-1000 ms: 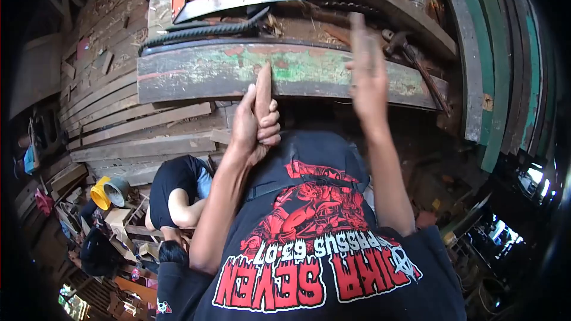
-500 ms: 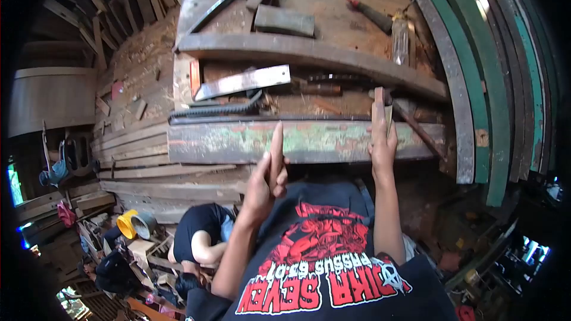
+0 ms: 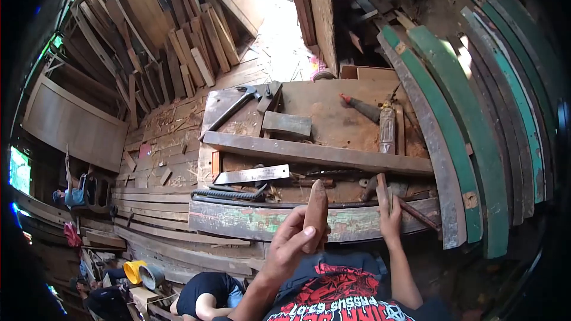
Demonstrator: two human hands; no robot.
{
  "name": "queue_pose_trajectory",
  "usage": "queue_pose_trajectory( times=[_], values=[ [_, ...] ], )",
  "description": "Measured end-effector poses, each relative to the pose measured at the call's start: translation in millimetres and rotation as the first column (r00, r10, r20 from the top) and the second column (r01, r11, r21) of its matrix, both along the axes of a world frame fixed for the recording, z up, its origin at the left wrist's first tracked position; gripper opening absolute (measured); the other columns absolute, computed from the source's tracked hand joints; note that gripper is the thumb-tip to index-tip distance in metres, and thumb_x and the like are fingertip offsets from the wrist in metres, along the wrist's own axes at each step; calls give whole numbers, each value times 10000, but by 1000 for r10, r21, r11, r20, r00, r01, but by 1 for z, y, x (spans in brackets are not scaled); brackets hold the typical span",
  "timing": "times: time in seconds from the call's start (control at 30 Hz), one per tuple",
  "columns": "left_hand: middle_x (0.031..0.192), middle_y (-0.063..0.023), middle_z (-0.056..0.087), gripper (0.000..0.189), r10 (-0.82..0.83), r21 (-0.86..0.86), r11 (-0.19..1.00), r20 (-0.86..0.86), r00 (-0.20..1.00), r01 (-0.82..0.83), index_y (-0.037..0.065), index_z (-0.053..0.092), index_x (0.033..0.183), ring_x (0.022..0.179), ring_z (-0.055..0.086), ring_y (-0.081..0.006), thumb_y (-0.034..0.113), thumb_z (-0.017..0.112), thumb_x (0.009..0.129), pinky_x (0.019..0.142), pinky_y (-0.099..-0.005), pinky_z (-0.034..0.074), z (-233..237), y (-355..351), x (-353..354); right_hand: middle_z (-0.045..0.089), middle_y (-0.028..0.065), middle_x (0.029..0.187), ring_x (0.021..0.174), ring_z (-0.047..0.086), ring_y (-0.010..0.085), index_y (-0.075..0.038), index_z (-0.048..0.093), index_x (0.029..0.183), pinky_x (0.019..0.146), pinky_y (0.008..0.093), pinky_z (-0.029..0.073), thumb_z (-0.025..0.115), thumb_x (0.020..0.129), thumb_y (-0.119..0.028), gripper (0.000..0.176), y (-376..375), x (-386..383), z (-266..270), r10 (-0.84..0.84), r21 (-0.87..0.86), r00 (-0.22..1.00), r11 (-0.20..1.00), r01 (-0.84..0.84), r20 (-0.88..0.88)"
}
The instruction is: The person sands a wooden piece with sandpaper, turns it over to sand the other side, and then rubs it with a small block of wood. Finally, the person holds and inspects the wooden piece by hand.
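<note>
My left hand (image 3: 284,255) is closed around a tapered piece of wood (image 3: 317,205), held upright with its narrow end up. The thumb presses along its side. Over the bench's front edge, my right hand (image 3: 390,226) grips a slim wooden strip (image 3: 382,187) that also points upward. What lies inside the right palm is partly hidden. Below both hands runs a plank with flaking green paint (image 3: 238,217). A metal square (image 3: 253,175) and a bent ribbed bar (image 3: 229,192) lie left of my left hand. Near the right hand rests a thin rusty rod (image 3: 420,213).
A long beam (image 3: 315,153) crosses the bench. Behind it lie a claw hammer (image 3: 235,107), a wood block (image 3: 286,124), a handsaw-like tool with a red tip (image 3: 360,107) and a clear bottle (image 3: 387,131). Long green boards (image 3: 452,83) flank the right side. Another person (image 3: 205,291) bends at lower left.
The view has tilted upward, showing more of the room beyond the bench. My left hand has lifted the tapered wood closer to the camera and rightward. The right hand keeps its grip.
</note>
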State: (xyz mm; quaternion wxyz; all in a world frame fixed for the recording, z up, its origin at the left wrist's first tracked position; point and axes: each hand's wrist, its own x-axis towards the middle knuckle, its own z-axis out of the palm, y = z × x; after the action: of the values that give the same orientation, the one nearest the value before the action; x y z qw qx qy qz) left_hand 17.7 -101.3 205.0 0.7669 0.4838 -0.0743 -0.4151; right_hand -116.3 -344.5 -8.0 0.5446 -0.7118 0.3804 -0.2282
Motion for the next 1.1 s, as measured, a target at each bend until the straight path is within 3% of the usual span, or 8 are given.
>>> queue_pose_trajectory(
  times=[0.1,0.2,0.37,0.43,0.57,0.7,0.83,1.1],
  values=[
    [1195,-130,666,449,-38,2,999,159,987,38,-32,529,1369,1089,630,-162,143,695,991,957,-327,503,20,-10,-2,655,103,858,773,662,216,-15,586,1228,740,381,511,517,1083,-422,437,0,-14,-5,-14,-37,999,999,13,-42],
    [1195,-127,669,422,-30,28,999,269,963,23,-35,558,1342,1122,633,-172,74,716,966,1008,-343,494,36,-18,-7,653,89,816,756,652,206,-14,600,1221,729,375,507,522,1078,-424,441,2,-20,0,-17,-37,998,999,14,-61],
    [1171,-115,691,423,7,14,1000,309,951,-12,-40,585,1318,1072,650,-158,12,744,929,975,-316,502,50,-30,-7,658,79,802,766,640,202,-11,624,1183,752,369,501,524,1077,-421,435,-6,-20,-5,-53,26,998,998,54,-22],
    [1134,-102,705,413,58,12,998,373,926,-67,-36,604,1299,1043,664,-149,-11,750,913,948,-297,514,44,-38,-4,651,76,795,735,642,188,-10,613,1209,708,360,501,525,1079,-426,445,-8,-21,-15,-45,-6,999,999,45,22],
    [1139,-102,721,407,84,245,910,683,726,-336,-8,632,1246,1026,677,-120,-65,775,869,892,-263,527,22,-46,5,642,57,778,715,634,172,-16,619,1211,685,348,498,541,1074,-431,444,-9,-21,-21,-48,-42,997,998,50,54],
    [1216,-129,712,372,93,203,888,799,594,-412,-2,638,1240,1100,679,-152,-85,741,892,965,-299,531,10,-47,15,647,47,810,733,612,145,-2,621,1239,703,322,493,526,1080,-398,437,-9,-22,-17,-34,14,998,999,34,50],
    [1297,-171,686,376,153,127,914,773,616,-386,3,633,1241,1213,652,-206,-105,727,893,1065,-340,497,3,-41,22,643,48,796,715,614,161,-9,621,1230,691,338,494,550,1068,-417,445,-12,-24,-21,-27,1,999,1000,27,31],
    [1322,-218,664,403,179,-2,928,880,440,-373,-17,627,1241,1284,622,-289,-53,764,864,1108,-402,476,35,-37,33,633,76,782,709,609,192,-8,615,1247,696,363,488,552,1063,-416,453,-13,-25,-26,-23,-7,999,1000,23,31]
  ],
)
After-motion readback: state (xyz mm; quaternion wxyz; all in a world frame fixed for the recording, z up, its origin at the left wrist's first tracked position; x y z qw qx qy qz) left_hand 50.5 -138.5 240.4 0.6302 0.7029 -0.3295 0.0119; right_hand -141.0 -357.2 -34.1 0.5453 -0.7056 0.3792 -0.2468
